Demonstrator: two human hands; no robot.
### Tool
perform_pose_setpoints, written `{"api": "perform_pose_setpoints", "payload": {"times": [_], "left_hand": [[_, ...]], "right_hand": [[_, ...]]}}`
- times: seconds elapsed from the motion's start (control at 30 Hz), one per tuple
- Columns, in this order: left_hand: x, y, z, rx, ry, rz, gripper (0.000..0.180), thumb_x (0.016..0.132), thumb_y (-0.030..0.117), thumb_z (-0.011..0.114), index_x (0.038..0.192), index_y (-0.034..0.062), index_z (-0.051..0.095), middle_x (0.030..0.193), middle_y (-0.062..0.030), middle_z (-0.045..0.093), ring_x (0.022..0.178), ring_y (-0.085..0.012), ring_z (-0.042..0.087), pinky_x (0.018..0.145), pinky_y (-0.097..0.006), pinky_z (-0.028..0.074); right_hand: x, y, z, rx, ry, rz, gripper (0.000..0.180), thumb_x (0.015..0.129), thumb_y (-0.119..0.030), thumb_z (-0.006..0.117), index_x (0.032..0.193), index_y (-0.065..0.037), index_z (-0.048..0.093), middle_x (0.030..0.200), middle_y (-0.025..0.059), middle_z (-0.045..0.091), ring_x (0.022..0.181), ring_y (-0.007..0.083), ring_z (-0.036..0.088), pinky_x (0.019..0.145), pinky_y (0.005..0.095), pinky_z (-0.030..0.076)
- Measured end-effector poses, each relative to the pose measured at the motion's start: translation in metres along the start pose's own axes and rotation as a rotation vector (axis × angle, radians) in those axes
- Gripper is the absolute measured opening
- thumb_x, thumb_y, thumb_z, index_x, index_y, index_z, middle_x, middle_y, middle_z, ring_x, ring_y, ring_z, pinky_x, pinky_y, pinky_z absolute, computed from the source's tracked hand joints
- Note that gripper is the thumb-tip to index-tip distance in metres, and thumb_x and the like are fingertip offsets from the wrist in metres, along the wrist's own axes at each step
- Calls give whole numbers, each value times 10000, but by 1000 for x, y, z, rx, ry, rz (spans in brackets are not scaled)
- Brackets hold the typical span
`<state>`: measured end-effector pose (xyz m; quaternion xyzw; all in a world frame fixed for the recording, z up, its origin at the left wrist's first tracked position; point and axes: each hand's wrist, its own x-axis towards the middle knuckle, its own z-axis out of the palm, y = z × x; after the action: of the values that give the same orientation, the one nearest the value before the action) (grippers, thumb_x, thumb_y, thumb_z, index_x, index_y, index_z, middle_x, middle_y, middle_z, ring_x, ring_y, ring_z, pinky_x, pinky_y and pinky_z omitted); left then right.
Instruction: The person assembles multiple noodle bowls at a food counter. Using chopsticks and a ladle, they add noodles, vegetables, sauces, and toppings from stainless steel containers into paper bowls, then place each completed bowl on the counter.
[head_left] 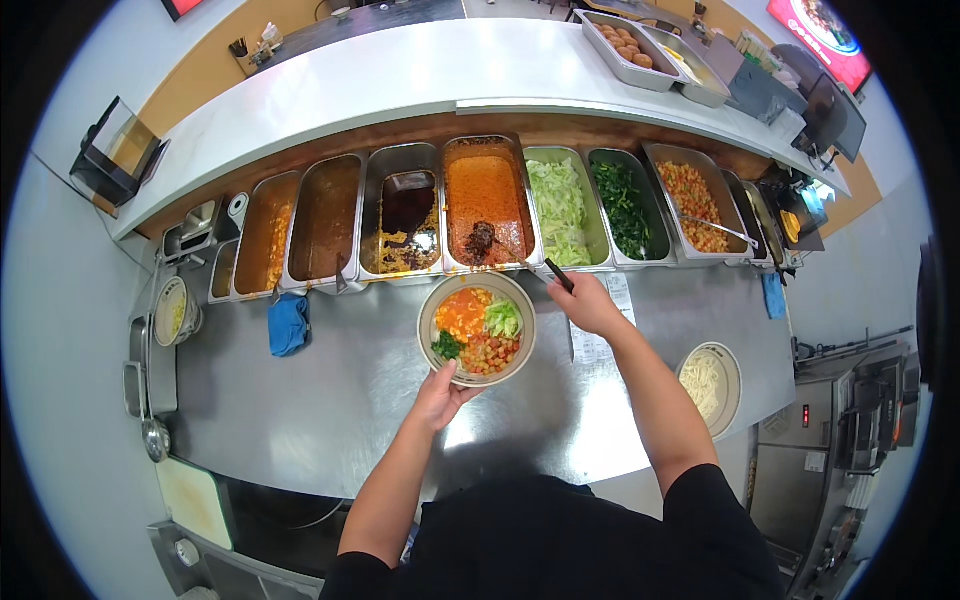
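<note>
My left hand [437, 398] grips the near rim of a bowl [427, 325], thumb over the edge. Inside it lie orange sauce with yellow bits, shredded lettuce [503, 319], dark chopped greens [447, 346] and diced orange vegetables [487, 354]. My right hand [588, 303] is closed round the black handle of a serving spoon [559, 274]. The spoon's far end reaches into a metal pan of orange-red sauce [487, 190], where a dark, chunky clump [481, 240] sits at its tip. This pan stands just beyond the bowl.
Pans of brown sauce [325, 220], dark liquid [408, 200], lettuce [557, 200], greens [622, 205] and diced vegetables [693, 200] line the counter. A noodle bowl [710, 388] stands right, another bowl [176, 312] left. Blue cloth [289, 325] and paper slips [605, 320] lie nearby.
</note>
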<state>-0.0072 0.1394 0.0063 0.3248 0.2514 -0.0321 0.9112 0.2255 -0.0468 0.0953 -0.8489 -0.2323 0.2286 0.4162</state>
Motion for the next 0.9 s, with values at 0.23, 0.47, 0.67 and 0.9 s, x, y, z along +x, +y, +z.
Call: {"api": "perform_pose_setpoints", "payload": {"times": [0.23, 0.47, 0.67, 0.9], "left_hand": [[2, -1, -8, 0, -17, 10, 480, 998, 315, 402, 1337, -21, 353, 1285, -200, 514, 1154, -312, 551, 990, -454, 470], [3, -2, -9, 3, -26, 5, 485, 1000, 326, 398, 1329, -28, 359, 1275, -199, 522, 1147, -308, 556, 982, -448, 477], [2, -1, -7, 10, -31, 3, 489, 998, 333, 406, 1325, -29, 363, 1268, -191, 528, 1141, -301, 559, 974, -439, 483], [2, 0, -8, 38, -50, 14, 511, 983, 357, 443, 1336, 0, 349, 1267, -174, 532, 1129, -280, 569, 955, -420, 497]], "right_hand": [[-13, -6, 10, 434, -3, 300, 200, 899, -218, 589, 797, -46, 606, 552, -51, 419, 467, 55, 356, 421, 237, 271], [-25, -2, 16, 890, -109, 432, 174, 939, -207, 531, 850, -59, 548, 511, -94, 311, 416, 33, 256, 388, 215, 182], [-40, -6, 16, 897, -88, 402, 184, 946, -200, 522, 844, -50, 550, 506, -88, 306, 411, 36, 249, 386, 213, 183], [-82, -20, 8, 834, -87, 372, 175, 933, -181, 529, 877, -19, 564, 513, -87, 329, 421, 36, 248, 402, 221, 181]]}}
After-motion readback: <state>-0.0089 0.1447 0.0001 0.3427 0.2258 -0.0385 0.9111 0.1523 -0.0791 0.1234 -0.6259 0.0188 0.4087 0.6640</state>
